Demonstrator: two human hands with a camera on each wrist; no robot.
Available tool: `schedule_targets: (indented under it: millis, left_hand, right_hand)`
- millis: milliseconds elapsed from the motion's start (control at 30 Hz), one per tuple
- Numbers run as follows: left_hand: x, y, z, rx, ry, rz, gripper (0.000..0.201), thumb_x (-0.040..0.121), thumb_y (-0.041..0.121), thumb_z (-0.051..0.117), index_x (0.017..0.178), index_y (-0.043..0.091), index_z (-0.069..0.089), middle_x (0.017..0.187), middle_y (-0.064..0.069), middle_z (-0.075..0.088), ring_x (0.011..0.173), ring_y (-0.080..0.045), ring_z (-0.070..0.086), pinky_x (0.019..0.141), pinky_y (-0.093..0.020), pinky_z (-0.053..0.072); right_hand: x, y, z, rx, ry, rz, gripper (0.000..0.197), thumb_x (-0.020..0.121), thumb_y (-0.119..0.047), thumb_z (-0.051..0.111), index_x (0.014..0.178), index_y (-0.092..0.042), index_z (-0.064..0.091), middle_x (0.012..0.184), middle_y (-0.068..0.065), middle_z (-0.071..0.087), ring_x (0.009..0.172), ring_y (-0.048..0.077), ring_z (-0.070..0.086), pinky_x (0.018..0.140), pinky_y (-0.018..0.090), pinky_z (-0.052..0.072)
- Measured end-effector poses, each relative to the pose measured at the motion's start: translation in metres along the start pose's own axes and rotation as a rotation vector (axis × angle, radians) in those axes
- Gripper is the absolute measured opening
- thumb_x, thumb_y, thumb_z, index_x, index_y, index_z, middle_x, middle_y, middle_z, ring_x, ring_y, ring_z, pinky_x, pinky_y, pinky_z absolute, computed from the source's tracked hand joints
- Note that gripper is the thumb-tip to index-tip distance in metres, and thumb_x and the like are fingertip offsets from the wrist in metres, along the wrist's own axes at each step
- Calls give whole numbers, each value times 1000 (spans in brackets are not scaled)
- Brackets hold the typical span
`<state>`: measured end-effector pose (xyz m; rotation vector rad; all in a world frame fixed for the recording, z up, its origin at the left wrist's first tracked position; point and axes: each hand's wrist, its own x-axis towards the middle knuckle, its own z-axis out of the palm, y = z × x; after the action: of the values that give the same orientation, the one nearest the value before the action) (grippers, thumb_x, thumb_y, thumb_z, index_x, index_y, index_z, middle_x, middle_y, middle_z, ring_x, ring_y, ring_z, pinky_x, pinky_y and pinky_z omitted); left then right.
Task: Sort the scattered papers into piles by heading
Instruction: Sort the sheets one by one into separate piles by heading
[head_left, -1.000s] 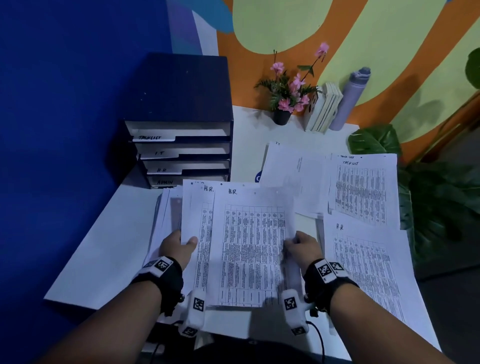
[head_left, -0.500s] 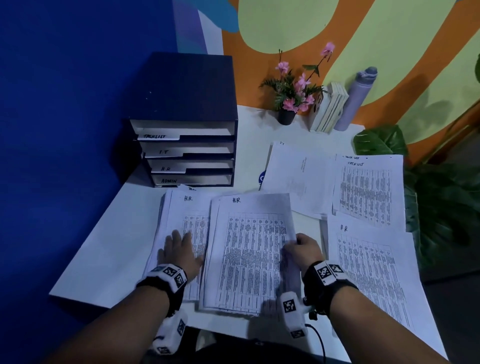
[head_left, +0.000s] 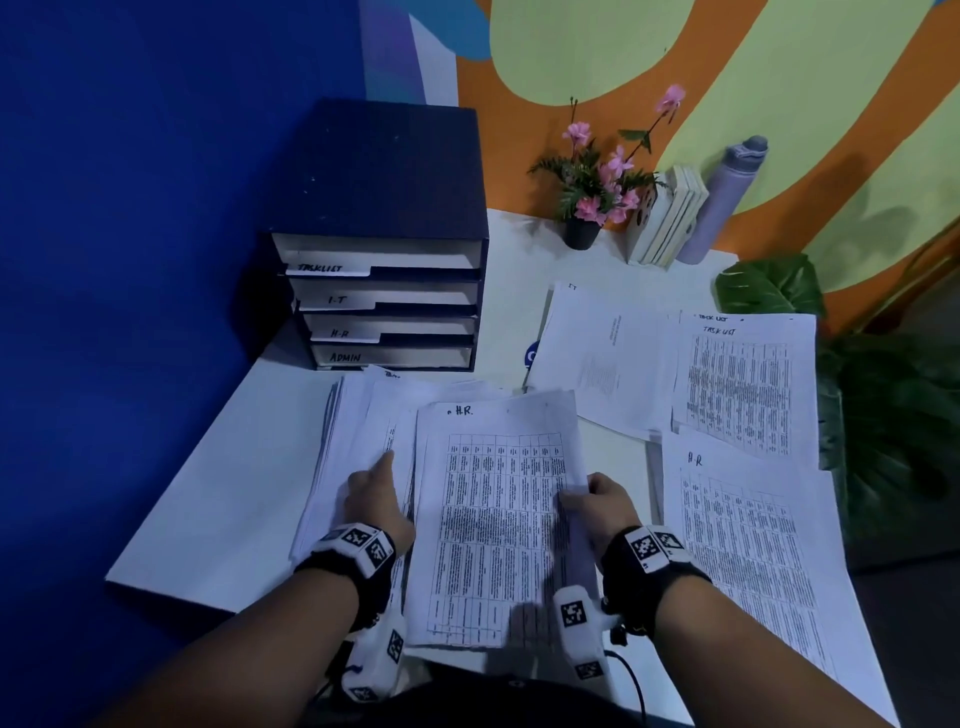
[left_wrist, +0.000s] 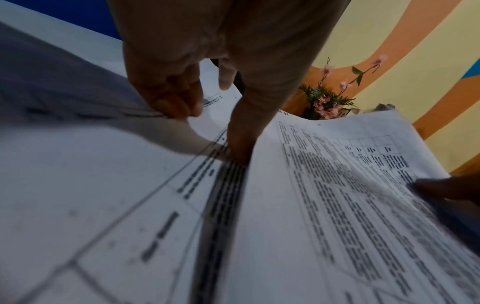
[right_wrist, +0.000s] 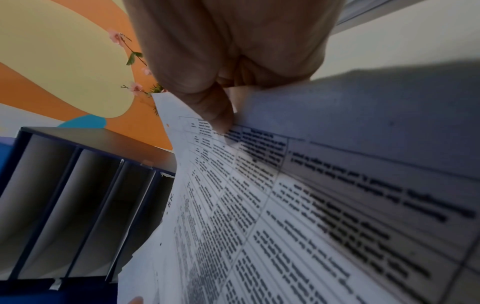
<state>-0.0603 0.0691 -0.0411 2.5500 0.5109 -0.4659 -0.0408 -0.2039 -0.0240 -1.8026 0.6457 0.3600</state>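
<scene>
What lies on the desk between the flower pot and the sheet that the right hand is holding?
In the head view, only bare white desk lies between the flower pot and the H.R. sheet pinched by the right hand.

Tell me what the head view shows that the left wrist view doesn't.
Only the head view shows the labelled tray organiser, the TASKLIST pile, the H.R. pile on the right, books and bottle. Only the left wrist view shows the left hand pinching lifted sheets in the unsorted stack. Both show the H.R. sheet gripped by the right hand, and the flower pot.
</scene>
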Motion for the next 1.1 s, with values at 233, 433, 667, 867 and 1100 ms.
schedule_targets:
  millis: [233,433,667,867,1100]
  left_hand:
    - [4,-7,-9,86,39,80,76,83,20,61,149,29,24,151,-2,36,135,-26,39,109,-40,37]
    - [3,-12,-18,151,25,-137,109,68,49,78,149,17,13,143,-16,36,129,-35,41,101,-47,41]
    - [-1,-8,-19,-37,-3,-112,44,93,23,50,135,13,39,129,-11,56,111,-28,55,93,-30,42]
    - [-6,2,-16,-328,-13,-107,48,96,23,51,141,6,44,138,-14,52,124,-30,50,102,-33,40]
    - [-10,2,-22,-446,-4,-98,51,94,34,55,136,5,49,138,-10,53,125,-29,50,104,-34,39]
  right_hand:
    - [7,2,3,-29,-29,-36,44,77,2,64,118,-9,55,99,17,69,93,37,67,86,54,55]
    - [7,-6,-5,-396,114,-133,28,82,3,51,66,-14,38,66,2,45,74,22,48,66,27,37]
    - [15,11,-12,-121,48,-31,17,59,-1,59,65,-6,44,67,19,52,67,25,51,60,41,45]
    - [10,11,-8,132,-6,61,15,58,-14,66,71,-11,60,70,19,61,67,30,56,64,54,51]
    - [4,2,-10,66,59,-32,42,78,2,60,113,-21,54,90,10,69,83,30,65,81,47,57]
